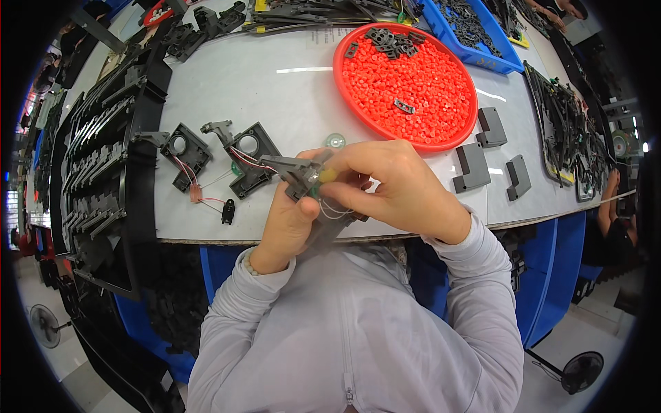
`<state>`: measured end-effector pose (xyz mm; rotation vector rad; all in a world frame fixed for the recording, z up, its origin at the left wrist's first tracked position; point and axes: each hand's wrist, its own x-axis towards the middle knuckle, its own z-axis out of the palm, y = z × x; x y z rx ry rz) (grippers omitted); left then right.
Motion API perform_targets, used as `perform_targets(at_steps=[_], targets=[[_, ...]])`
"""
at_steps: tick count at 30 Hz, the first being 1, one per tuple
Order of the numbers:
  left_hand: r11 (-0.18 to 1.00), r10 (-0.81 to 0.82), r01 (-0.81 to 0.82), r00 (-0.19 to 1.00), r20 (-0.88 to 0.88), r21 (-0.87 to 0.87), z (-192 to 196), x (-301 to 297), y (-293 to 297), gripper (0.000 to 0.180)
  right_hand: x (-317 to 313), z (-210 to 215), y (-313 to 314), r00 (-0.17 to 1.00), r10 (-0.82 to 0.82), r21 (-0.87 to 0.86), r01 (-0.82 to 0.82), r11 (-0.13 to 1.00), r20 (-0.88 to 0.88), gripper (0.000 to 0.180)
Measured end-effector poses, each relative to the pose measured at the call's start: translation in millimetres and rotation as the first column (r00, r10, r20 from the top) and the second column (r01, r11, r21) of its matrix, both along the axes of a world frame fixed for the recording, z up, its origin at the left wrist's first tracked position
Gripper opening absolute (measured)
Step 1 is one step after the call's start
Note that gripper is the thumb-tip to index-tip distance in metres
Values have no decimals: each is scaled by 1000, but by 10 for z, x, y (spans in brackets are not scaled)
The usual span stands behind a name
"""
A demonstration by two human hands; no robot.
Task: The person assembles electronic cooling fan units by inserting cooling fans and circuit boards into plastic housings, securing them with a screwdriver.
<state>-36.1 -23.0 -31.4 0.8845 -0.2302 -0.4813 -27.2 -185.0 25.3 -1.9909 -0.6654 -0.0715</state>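
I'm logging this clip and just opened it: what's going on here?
A person at a white table holds a grey plastic part in the left hand. The right hand is close against it, beside thin pale wire; what it pinches is unclear. Two wired grey housings lie to the left; a red tray of small red pieces sits farther off, to the right.

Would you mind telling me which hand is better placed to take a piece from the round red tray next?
Probably the right hand: it is nearer the red tray, though its fingers are busy at the dark grey part. The left hand is farther away and supports that part.
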Motion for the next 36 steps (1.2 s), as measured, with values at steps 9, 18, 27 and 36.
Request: perform_targets(at_steps=[9, 18, 27, 36], targets=[[981, 92, -102, 994, 67, 166, -29, 5, -1, 95, -112, 15, 68, 960, -30, -217, 92, 972, 277, 14], [999, 28, -30, 995, -92, -30, 90, 17, 37, 43, -51, -69, 51, 961, -63, -101, 93, 991, 269, 17], [991, 132, -131, 990, -52, 21, 107, 53, 53, 48, -161, -22, -13, 942, -116, -115, 159, 981, 314, 18], [974, 217, -219, 976, 33, 65, 119, 58, 0, 49, -230, -186, 172, 837, -85, -296, 284, 912, 541, 24]])
